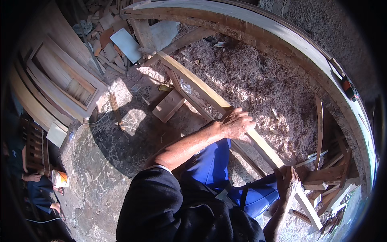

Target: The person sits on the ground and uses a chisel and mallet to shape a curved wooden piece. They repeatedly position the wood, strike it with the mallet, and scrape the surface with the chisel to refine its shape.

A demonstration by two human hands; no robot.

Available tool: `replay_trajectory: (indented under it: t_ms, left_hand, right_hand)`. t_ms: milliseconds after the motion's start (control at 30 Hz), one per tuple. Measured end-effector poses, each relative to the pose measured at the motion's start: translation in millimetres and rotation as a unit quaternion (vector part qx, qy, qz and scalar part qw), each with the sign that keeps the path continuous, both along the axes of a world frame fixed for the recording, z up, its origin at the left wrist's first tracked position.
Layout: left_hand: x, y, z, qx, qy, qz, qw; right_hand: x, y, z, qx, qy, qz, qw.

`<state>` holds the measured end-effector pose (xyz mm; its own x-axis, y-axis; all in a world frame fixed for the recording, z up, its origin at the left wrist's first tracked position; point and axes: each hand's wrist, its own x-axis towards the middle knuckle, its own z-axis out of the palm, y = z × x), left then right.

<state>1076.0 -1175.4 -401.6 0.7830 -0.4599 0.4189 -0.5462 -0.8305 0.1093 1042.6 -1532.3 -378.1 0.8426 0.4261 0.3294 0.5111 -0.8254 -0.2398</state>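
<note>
A long, pale wooden batten (192, 82) slants from the upper middle down to the lower right, over my legs. My left hand (237, 123) is closed around it near its middle, fingers curled over the far edge. Lower down to the right, my right hand (288, 180) grips the same batten, part of its fingers in shadow. Past that hand the batten's squared end (316, 221) sticks out. The far end comes to rest by the leg of a workbench (250, 35).
Wood shavings (258, 80) cover the floor under the bench. A dark orange-and-black tool (349, 89) lies on the bench top. A wooden block (168, 106), offcuts (107, 46) and panelled doors (64, 76) are at left. Another person's hand (32, 177) shows near a white bucket (60, 178); a cable (84, 173) crosses the floor.
</note>
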Motion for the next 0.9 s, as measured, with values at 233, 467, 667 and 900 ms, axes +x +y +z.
replay_trajectory:
  t_ms: [233, 467, 667, 900]
  left_hand:
    - [1, -3, -13, -0.05, -0.013, -0.006, 0.999]
    - [2, 0, -4, -0.036, -0.076, -0.018, 0.996]
    - [9, -3, 36, 0.025, -0.182, -0.006, 0.983]
    - [11, -7, 59, 0.0, -0.165, -0.031, 0.986]
  right_hand:
    - [-5, 6, 7, -0.01, -0.003, -0.02, 1.0]
    - [-4, 7, 9, 0.016, 0.006, -0.02, 1.0]
    - [2, 4, 31, 0.019, -0.001, -0.05, 0.999]
    - [1, -4, 38, 0.066, 0.006, -0.054, 0.996]
